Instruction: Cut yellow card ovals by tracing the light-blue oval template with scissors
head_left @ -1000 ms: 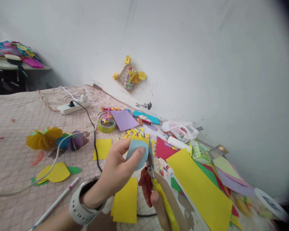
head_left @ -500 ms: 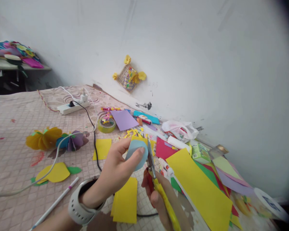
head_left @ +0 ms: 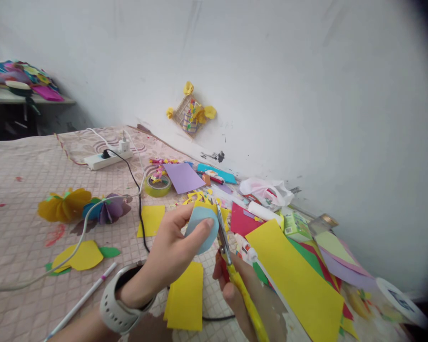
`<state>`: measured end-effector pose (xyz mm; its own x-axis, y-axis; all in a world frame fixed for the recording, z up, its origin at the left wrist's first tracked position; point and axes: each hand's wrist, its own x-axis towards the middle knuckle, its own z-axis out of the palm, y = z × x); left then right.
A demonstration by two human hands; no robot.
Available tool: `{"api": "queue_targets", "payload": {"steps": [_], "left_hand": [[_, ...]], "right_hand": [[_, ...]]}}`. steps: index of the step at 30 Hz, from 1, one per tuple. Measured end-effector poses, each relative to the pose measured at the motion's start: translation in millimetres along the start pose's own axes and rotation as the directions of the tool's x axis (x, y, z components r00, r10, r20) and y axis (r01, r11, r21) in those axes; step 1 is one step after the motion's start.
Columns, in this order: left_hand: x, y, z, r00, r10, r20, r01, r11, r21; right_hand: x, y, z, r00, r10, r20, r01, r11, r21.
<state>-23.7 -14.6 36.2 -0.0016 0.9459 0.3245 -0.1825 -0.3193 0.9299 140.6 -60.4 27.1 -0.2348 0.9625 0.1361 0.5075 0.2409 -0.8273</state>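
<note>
My left hand, a pale watch on its wrist, pinches a light blue rounded paper piece between thumb and fingers. A strip of yellow paper shows behind the blue piece's top edge, in the same grip. In my right hand are scissors with yellow and red handles. Their blades point up and away, slightly parted at the tips, close along the right edge of the held paper. Whether the blades touch the paper I cannot tell. Below my left hand lies a stack of yellow paper rectangles.
Yellow sheets, a glue gun and a plastic bag lie to the right. Behind my hands are tape and a purple sheet. Paper flowers, cables and a power strip occupy the left.
My right hand has shifted very slightly to the right at the scissor handles. My left hand and the paper in it have hardly moved.
</note>
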Motion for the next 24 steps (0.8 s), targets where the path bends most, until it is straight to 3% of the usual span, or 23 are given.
{"api": "queue_targets", "payload": {"steps": [8,13,19,24], "left_hand": [[0.8,-0.1,-0.6,0.996,-0.089,0.031,0.092,0.989,-0.120],[3.6,0.5,-3.8,0.987,-0.137,0.082,0.149,0.976,-0.158],[8.6,2.9,-10.6,0.969,-0.205,0.135,0.222,0.967,-0.125],[11.1,5.3,-15.8,0.961,-0.212,0.178,0.227,0.971,-0.071]], "right_hand": [[-1.2,-0.3,-1.8,0.999,0.022,-0.024,-0.023,0.999,-0.036],[1.4,8.6,-2.6,0.998,0.057,0.034,-0.057,0.998,0.007],[4.5,19.5,-2.8,0.985,0.092,0.144,-0.105,0.991,0.084],[4.7,22.0,-2.4,0.982,0.098,0.159,-0.112,0.990,0.083]]}}
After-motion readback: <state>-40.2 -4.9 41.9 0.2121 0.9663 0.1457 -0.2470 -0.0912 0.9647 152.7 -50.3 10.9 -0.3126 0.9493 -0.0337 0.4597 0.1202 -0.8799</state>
